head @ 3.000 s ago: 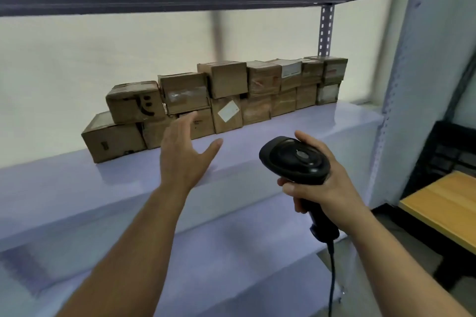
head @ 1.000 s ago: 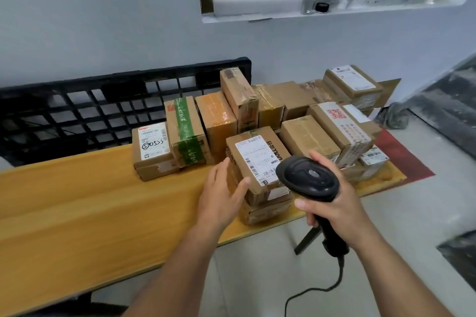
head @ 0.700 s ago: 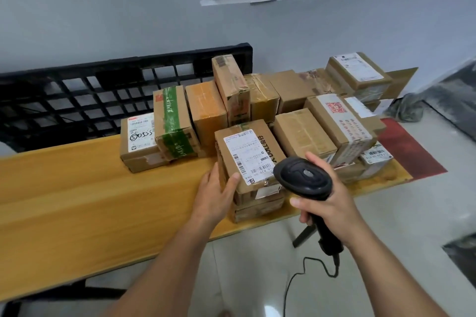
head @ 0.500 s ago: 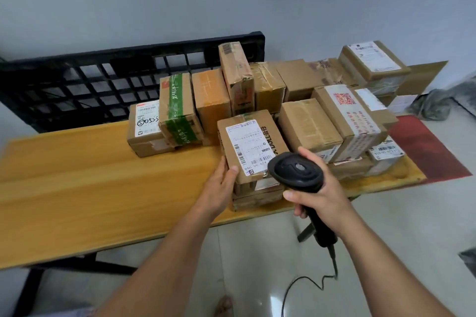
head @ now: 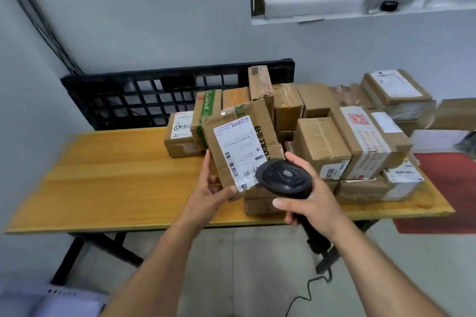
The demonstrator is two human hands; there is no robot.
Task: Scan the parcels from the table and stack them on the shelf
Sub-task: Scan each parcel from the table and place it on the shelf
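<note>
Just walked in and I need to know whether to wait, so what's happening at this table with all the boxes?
A person is scanning parcels. Their left hand grips a labelled cardboard parcel, tilted label-up above the wooden table, while the right hand holds a black barcode scanner over the label's lower corner. A pile of other parcels sits on the table, not yet shelved.

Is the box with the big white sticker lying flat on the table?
No, the left hand grips the box tilted up off the table, its sticker facing the scanner in the right hand.
</note>
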